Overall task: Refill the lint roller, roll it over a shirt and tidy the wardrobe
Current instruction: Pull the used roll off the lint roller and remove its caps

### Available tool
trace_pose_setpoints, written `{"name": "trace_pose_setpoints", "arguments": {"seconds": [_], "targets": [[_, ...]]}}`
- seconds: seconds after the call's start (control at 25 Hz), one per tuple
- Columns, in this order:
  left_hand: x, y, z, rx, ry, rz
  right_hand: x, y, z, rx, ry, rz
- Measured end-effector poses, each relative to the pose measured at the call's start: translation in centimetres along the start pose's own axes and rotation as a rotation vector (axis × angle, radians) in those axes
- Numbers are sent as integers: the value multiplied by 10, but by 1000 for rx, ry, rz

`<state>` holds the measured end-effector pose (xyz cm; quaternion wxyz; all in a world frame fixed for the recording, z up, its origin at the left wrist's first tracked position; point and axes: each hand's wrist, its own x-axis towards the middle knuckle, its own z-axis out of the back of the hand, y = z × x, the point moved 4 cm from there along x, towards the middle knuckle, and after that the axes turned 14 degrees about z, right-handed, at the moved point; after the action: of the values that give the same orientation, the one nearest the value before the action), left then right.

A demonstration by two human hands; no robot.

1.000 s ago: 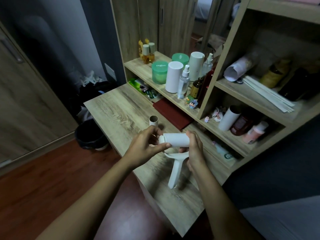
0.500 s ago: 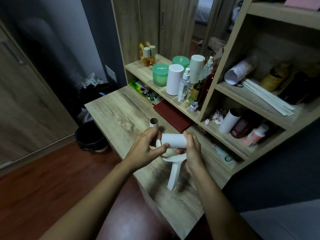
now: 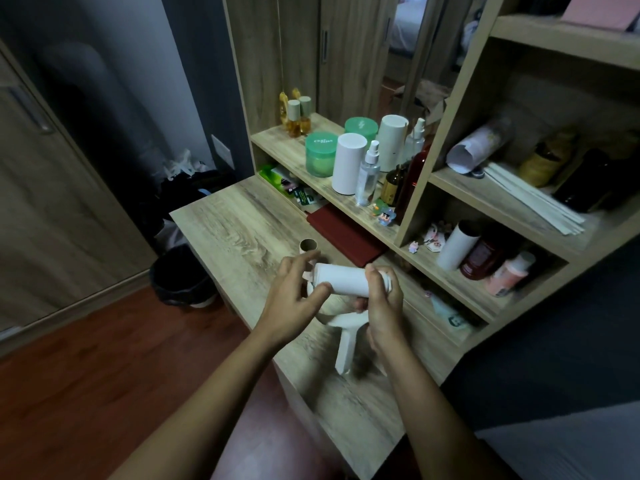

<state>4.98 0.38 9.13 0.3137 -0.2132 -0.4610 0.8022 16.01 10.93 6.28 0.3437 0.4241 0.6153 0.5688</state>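
Head view: refill roll (image 3: 341,280) on lint roller (image 3: 346,337), held above desk (image 3: 235,230), handle hanging down. Left hand (image 3: 294,299) pinches roll's left end. Right hand (image 3: 382,306) wraps lint roller's right end. Seating judged incomplete. Advise: push straight along axis, hold counter-grip firm, confirm roll flush. Empty core (image 3: 309,246) stands behind.

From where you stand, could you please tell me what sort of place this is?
Probably a bedroom dressing corner at home: a wooden shelf unit holding green cosmetic jars and a spray bottle, tall wardrobe doors behind it, and a waste bin beside the desk.
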Motion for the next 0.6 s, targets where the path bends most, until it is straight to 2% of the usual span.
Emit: {"name": "trace_pose_setpoints", "arguments": {"seconds": [0.24,0.44,0.6], "targets": [[-2,-4,-1,-176,157,62,-3,19,-6,-99,124,143],[-3,1,1,-233,256,102,-2,21,-8,-141,191,85],[-4,7,1,-270,261,125,2,16,-10,-143,248,66]]}}
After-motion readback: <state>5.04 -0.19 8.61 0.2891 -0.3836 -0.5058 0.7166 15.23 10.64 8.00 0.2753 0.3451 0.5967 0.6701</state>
